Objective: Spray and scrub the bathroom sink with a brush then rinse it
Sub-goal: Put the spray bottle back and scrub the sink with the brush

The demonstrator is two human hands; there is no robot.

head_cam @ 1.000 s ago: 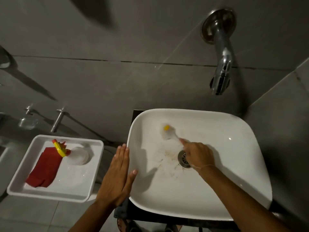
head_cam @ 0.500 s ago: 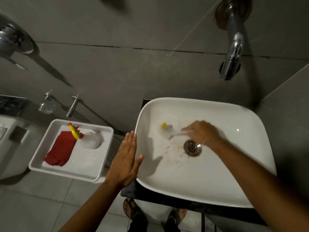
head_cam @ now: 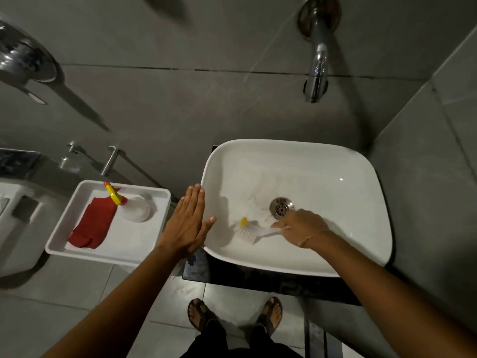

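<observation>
A white square sink [head_cam: 361,182] stands on a dark stand, with a metal drain [head_cam: 281,207] in its middle and brownish smears beside it. My right hand [head_cam: 300,227] is closed around the handle of a white brush with a yellow tip [head_cam: 246,228], whose head rests on the basin's near-left slope. My left hand [head_cam: 187,223] lies flat, fingers together, against the sink's left rim and holds nothing. A chrome tap [head_cam: 317,73] juts from the wall above the basin; no water runs from it.
A white tray [head_cam: 129,244] to the left holds a red cloth [head_cam: 93,226] and a spray bottle with a yellow and red trigger [head_cam: 129,206]. Behind it are wall fittings [head_cam: 111,161]; a white toilet [head_cam: 15,228] sits far left. My sandalled feet [head_cam: 232,313] stand on the tiled floor.
My right hand has swept the brush from the basin's far-left side, past the drain, to the near-left slope. The view has tilted down, bringing my feet into sight. My left hand stays on the rim.
</observation>
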